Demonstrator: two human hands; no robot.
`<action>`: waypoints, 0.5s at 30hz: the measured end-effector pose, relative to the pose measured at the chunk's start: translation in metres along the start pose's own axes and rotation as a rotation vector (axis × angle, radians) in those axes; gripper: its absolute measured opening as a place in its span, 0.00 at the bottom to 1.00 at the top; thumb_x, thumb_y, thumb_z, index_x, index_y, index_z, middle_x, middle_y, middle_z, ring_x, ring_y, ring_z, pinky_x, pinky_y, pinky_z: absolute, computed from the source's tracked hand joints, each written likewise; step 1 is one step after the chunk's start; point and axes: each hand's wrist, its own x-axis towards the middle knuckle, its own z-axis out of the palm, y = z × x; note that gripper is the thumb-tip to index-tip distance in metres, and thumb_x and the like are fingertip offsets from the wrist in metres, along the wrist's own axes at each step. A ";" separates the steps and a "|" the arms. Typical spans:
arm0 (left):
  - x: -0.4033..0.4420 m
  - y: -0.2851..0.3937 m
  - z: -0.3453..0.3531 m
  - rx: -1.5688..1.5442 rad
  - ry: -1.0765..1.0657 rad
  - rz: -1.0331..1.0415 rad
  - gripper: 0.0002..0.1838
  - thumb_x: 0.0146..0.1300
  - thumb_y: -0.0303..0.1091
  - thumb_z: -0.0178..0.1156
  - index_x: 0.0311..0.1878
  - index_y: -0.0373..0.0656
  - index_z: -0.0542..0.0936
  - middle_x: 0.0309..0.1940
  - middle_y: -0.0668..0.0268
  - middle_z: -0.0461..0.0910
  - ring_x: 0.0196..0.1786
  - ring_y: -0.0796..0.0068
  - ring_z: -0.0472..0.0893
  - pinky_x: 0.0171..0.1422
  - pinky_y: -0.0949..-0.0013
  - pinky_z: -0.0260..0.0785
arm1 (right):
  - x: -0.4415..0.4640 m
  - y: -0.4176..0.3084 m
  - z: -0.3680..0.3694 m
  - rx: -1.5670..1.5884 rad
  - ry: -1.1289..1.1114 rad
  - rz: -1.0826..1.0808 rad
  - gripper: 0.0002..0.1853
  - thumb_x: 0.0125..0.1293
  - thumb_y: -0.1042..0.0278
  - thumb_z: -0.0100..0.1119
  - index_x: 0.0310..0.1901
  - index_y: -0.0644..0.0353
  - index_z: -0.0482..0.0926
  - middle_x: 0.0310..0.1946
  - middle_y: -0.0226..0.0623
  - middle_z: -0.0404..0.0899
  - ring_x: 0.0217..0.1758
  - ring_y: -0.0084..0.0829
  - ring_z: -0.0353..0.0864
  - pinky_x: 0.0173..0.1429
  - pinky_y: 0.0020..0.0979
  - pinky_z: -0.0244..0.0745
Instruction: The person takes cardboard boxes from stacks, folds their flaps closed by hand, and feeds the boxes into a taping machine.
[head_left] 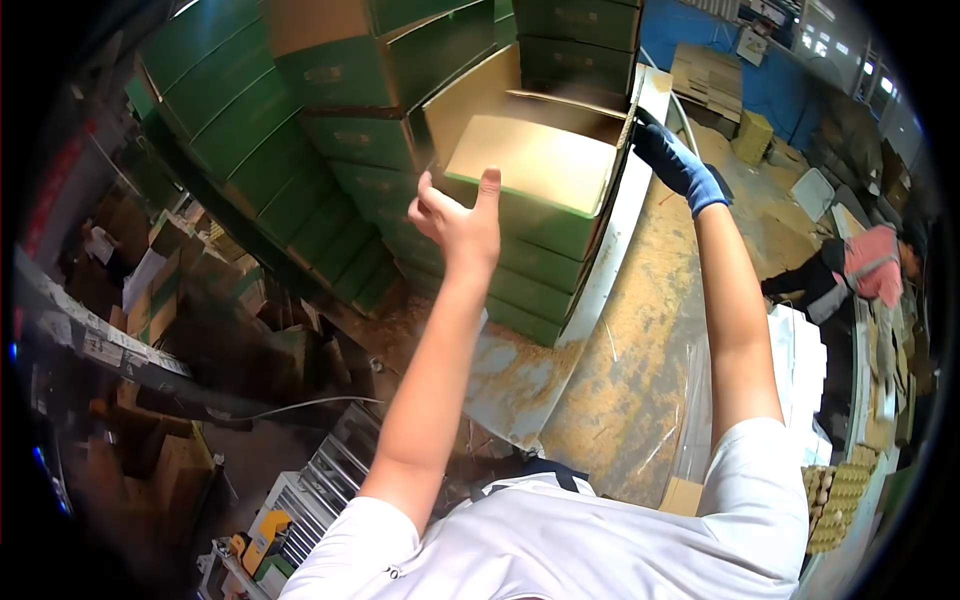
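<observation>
Stacks of green cardboard boxes [345, 150] stand in front of me. The box [545, 230] at the top of the nearest stack has raised flaps, one of them a pale tan flap [540, 155] tilted toward me. My left hand [460, 220], bare, is at the box's left front corner with thumb and fingers spread, holding nothing. My right hand [675, 160], in a blue and dark glove, is at the box's right side; its fingers are partly hidden at the edge, so its grip is unclear.
A roller conveyor [325, 480] lies at the lower left. At the right, a person in a pink top [872, 265] bends near stacked cardboard. Egg trays [835, 505] are at the lower right. Flat cardboard [707, 85] lies by the blue wall.
</observation>
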 end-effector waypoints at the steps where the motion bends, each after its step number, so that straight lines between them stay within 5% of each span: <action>1: -0.003 0.000 0.009 0.008 0.020 0.043 0.58 0.63 0.66 0.67 0.76 0.28 0.51 0.74 0.36 0.46 0.78 0.42 0.46 0.82 0.46 0.42 | 0.009 0.008 -0.004 -0.011 -0.089 0.004 0.38 0.77 0.39 0.54 0.76 0.59 0.63 0.63 0.35 0.75 0.63 0.27 0.74 0.67 0.29 0.72; 2: -0.010 -0.007 0.025 0.086 0.124 0.126 0.58 0.63 0.66 0.67 0.77 0.31 0.50 0.71 0.36 0.52 0.72 0.39 0.55 0.78 0.42 0.46 | 0.016 0.017 -0.007 -0.022 -0.178 0.007 0.38 0.77 0.37 0.54 0.76 0.59 0.64 0.62 0.35 0.76 0.61 0.26 0.75 0.65 0.29 0.73; 6: -0.020 -0.001 0.054 -0.034 0.271 -0.021 0.52 0.66 0.65 0.63 0.76 0.33 0.54 0.70 0.38 0.58 0.71 0.40 0.57 0.78 0.43 0.47 | 0.030 0.018 -0.006 0.051 -0.047 0.124 0.41 0.71 0.33 0.59 0.72 0.59 0.68 0.55 0.33 0.78 0.54 0.27 0.77 0.59 0.32 0.78; 7: -0.017 0.003 0.058 -0.067 0.312 -0.068 0.50 0.67 0.64 0.62 0.75 0.34 0.56 0.70 0.39 0.60 0.70 0.41 0.58 0.78 0.44 0.47 | 0.030 0.015 -0.005 0.094 -0.036 0.126 0.29 0.77 0.43 0.55 0.71 0.52 0.71 0.54 0.29 0.80 0.54 0.24 0.79 0.61 0.33 0.78; 12: -0.027 0.012 0.054 -0.520 0.379 0.033 0.38 0.70 0.48 0.62 0.72 0.34 0.60 0.67 0.43 0.64 0.70 0.50 0.59 0.77 0.49 0.47 | 0.026 -0.040 0.014 -0.136 0.047 -0.052 0.29 0.76 0.48 0.57 0.71 0.55 0.72 0.62 0.32 0.76 0.63 0.26 0.74 0.66 0.33 0.73; 15: -0.032 0.019 0.050 -0.692 0.329 0.006 0.37 0.72 0.42 0.61 0.75 0.36 0.56 0.66 0.49 0.64 0.69 0.57 0.62 0.77 0.54 0.51 | 0.019 -0.087 0.031 -0.264 0.048 -0.167 0.28 0.71 0.62 0.60 0.71 0.57 0.71 0.61 0.31 0.76 0.63 0.26 0.73 0.67 0.29 0.70</action>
